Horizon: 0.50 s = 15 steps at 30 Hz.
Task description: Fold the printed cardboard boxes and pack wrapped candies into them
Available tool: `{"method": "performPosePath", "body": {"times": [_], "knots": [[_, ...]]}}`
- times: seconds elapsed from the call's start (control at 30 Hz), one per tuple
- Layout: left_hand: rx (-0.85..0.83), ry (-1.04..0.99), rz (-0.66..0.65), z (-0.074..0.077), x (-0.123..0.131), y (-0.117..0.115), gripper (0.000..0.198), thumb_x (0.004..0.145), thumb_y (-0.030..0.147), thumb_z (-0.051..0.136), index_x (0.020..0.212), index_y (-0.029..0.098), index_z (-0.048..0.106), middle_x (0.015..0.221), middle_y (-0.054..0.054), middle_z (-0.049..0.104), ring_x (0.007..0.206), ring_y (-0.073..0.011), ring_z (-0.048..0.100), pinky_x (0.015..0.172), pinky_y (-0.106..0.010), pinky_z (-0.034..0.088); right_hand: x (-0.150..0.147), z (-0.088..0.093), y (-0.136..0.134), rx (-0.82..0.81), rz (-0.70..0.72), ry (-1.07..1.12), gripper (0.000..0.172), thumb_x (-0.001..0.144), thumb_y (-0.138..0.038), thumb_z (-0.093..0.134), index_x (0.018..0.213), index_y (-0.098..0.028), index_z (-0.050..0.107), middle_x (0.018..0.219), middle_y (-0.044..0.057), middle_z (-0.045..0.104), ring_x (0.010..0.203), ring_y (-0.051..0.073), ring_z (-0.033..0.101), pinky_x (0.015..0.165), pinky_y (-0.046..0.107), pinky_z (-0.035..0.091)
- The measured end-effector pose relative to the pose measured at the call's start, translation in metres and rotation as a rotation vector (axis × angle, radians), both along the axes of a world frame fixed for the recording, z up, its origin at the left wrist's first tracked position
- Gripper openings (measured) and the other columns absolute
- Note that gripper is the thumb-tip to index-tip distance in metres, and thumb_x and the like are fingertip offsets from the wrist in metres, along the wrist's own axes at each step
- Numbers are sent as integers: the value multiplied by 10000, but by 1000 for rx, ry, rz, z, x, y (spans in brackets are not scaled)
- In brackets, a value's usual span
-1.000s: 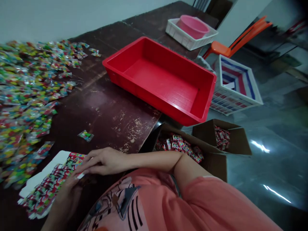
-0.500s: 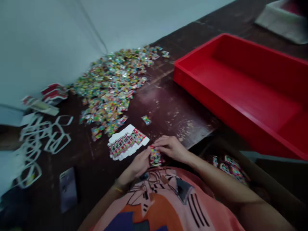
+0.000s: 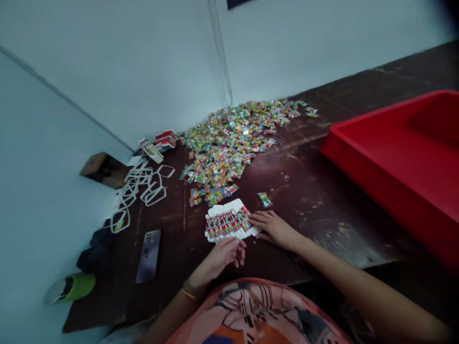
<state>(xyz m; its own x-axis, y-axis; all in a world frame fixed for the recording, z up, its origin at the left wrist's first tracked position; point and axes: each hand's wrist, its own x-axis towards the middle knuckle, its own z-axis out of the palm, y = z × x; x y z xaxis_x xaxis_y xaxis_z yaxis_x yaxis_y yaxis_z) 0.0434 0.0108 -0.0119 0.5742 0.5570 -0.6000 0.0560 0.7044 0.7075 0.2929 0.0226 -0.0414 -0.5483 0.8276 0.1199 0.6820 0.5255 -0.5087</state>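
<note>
A fanned stack of flat printed cartons (image 3: pixel 227 223) lies on the dark wooden table (image 3: pixel 315 210) in front of me. My right hand (image 3: pixel 271 226) rests flat beside it, its stretched fingers touching the stack's right edge. My left hand (image 3: pixel 225 255) hovers just below the stack with its fingers curled under; whatever is in them is hidden. One loose colourful sachet (image 3: pixel 264 199) lies just beyond my right hand. A big heap of similar sachets (image 3: pixel 233 138) spreads toward the wall corner.
A large red plastic tray (image 3: pixel 401 157) fills the right side. A phone (image 3: pixel 148 248) lies face down at the left, near white card cut-outs (image 3: pixel 143 187), a small stack of cartons (image 3: pixel 164 139), a cardboard box (image 3: pixel 103 168), dark cloth (image 3: pixel 91 253) and a green object (image 3: pixel 73 287).
My view swung left from the red tray and floor boxes to the wall corner. The small carton both hands held half a second ago is gone from sight; my right hand moved onto the stack.
</note>
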Motion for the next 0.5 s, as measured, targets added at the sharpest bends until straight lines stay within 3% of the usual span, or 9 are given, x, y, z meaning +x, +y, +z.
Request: {"method": "performPosePath", "body": {"times": [0.07,0.17,0.23,0.3,0.37,0.4,0.5], "knots": [[-39,3,-8,2,-6,-3,368,845,451,550,935,100,611,733,-72,627,603,-152,617,527,-232,405,-4,-8,9,106,56,-19,302,950,-268,452,1177,-184,633,1222,128,632,1045,246,587,908,433,461],[-167,-105,51,6,-3,-7,476,835,504,524,1048,90,620,898,-144,668,756,-201,654,693,-317,476,-9,-6,-10,229,74,100,325,970,-226,380,1048,-186,693,1037,123,704,885,214,636,833,385,502],[-227,-231,135,4,8,-10,455,785,463,567,1080,122,624,971,-136,663,849,-224,643,784,-372,473,-16,0,-32,207,78,223,277,950,-246,438,1043,-247,699,983,95,717,859,198,647,841,354,508],[-177,-243,225,-1,21,-13,355,671,329,653,978,150,663,872,-83,663,810,-208,624,777,-352,462,-23,8,-47,122,76,265,271,895,-312,547,1143,-313,658,1067,85,701,967,230,637,886,373,504],[-91,-116,186,-7,31,-17,260,584,255,696,828,164,684,743,-37,632,734,-196,597,751,-342,452,-28,15,-51,51,-23,277,365,854,-347,600,1219,-340,609,1171,86,663,1065,263,604,903,396,506],[-57,-27,96,-10,34,-18,217,561,245,716,762,172,682,691,-22,611,706,-194,581,753,-355,448,-30,18,-50,20,-80,288,366,849,-350,601,1215,-339,611,1191,88,652,1084,270,595,900,397,511],[66,152,-89,-13,34,-21,209,541,326,768,667,195,665,648,-11,584,692,-197,557,790,-397,442,-34,25,-40,-109,-154,358,212,846,-342,585,1022,-296,694,1141,98,663,1055,254,606,888,357,519]]}}
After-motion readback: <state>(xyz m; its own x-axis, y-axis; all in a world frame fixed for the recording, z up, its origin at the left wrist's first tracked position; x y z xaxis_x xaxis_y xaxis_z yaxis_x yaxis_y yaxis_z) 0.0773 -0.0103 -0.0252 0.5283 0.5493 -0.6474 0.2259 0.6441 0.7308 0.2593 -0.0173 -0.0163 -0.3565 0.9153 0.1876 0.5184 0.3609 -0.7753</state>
